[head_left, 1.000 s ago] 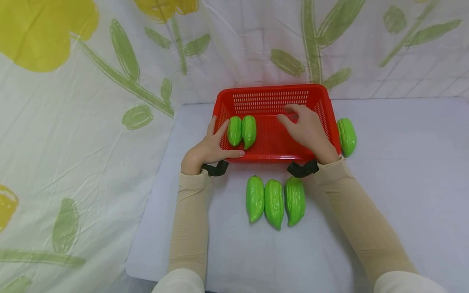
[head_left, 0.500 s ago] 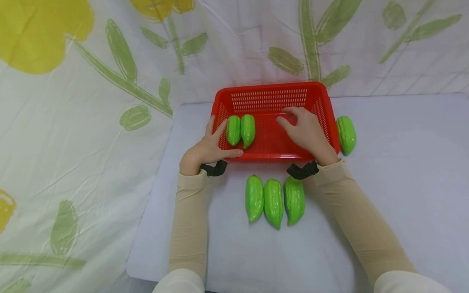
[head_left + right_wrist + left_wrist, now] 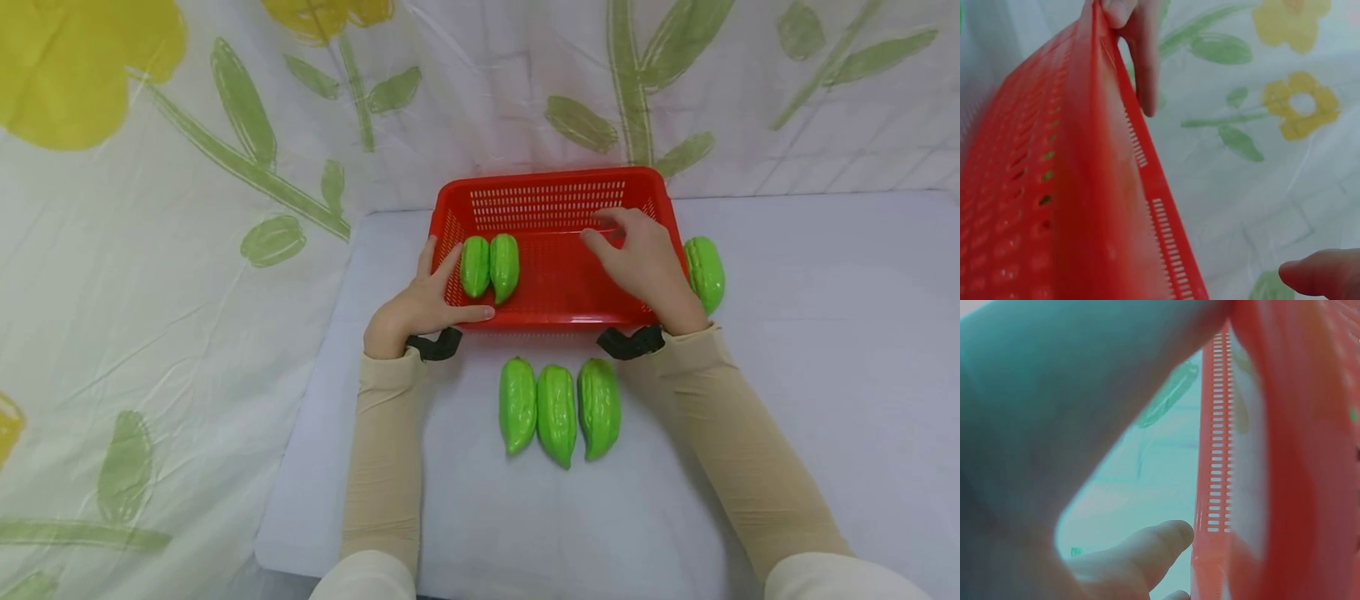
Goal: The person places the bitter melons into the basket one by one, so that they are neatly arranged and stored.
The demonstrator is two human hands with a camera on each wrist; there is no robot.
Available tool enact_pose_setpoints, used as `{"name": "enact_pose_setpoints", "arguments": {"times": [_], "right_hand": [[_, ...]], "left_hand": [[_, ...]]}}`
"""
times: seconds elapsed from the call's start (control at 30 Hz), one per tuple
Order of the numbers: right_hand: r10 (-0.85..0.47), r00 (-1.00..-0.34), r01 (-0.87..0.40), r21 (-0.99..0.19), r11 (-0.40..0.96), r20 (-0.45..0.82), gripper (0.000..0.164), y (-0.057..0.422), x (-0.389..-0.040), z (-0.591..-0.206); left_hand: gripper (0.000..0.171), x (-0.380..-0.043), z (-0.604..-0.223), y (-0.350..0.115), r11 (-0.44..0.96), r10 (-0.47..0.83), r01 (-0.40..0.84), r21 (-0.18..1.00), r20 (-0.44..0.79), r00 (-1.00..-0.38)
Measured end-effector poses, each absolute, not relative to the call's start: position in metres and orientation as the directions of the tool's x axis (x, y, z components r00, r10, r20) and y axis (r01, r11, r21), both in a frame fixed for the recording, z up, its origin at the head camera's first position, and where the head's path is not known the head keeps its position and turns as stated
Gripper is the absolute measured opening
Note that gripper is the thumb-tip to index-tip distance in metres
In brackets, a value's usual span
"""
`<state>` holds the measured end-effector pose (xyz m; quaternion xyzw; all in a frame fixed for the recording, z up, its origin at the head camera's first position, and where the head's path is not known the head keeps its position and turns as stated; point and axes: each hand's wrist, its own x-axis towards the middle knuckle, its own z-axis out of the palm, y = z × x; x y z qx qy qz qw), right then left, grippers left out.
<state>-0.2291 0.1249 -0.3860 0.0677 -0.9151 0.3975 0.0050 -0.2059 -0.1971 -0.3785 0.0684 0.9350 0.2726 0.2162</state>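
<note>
My left hand (image 3: 416,310) rests on the front left corner of a red plastic basket (image 3: 562,319), with its thumb along the front rim and its fingers spread at the left side. Two glossy green bitter melons (image 3: 475,268) lie side by side inside the basket, just right of those fingers. Over the basket's right half is my right hand (image 3: 647,260), thumb and index finger apart with nothing between them; its other fingers are hidden. In the right wrist view, a fingertip (image 3: 1316,275) of this hand shows apart from the basket rim.
Three bitter melons (image 3: 557,414) lie in a row on the white table (image 3: 480,517), in front of the basket. Another bitter melon (image 3: 705,273) lies against the basket's right side. A flower-printed cloth (image 3: 480,92) hangs behind and to the left.
My right hand has shifted slightly to the right over the basket. The left hand keeps its place on the corner, and the bitter melons stay where they were.
</note>
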Motion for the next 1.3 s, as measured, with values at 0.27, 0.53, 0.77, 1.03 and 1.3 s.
{"name": "enact_pose_setpoints", "arguments": {"times": [0.27, 0.53, 0.77, 1.03, 1.3], "right_hand": [[-0.100, -0.991, -0.136, -0.742, 0.657, 0.094, 0.056, 0.137, -0.230, -0.382], [-0.090, -0.989, -0.145, -0.747, 0.649, 0.114, 0.054, 0.146, -0.229, -0.377], [-0.080, -0.991, -0.134, -0.737, 0.663, 0.109, 0.056, 0.154, -0.229, -0.375], [-0.074, -0.990, -0.140, -0.727, 0.673, 0.122, 0.056, 0.161, -0.230, -0.373], [-0.041, -0.993, -0.107, -0.736, 0.668, 0.107, 0.059, 0.172, -0.230, -0.371]], "left_hand": [[0.116, -0.207, -0.379, -0.198, 0.837, 0.244, 0.003, 0.547, -0.369, -0.897], [0.116, -0.206, -0.379, -0.196, 0.835, 0.248, 0.007, 0.551, -0.365, -0.897], [0.117, -0.207, -0.381, -0.197, 0.831, 0.248, 0.006, 0.556, -0.363, -0.898], [0.117, -0.207, -0.381, -0.198, 0.828, 0.249, 0.004, 0.561, -0.361, -0.899], [0.116, -0.207, -0.381, -0.197, 0.831, 0.252, 0.009, 0.557, -0.361, -0.898]]}}
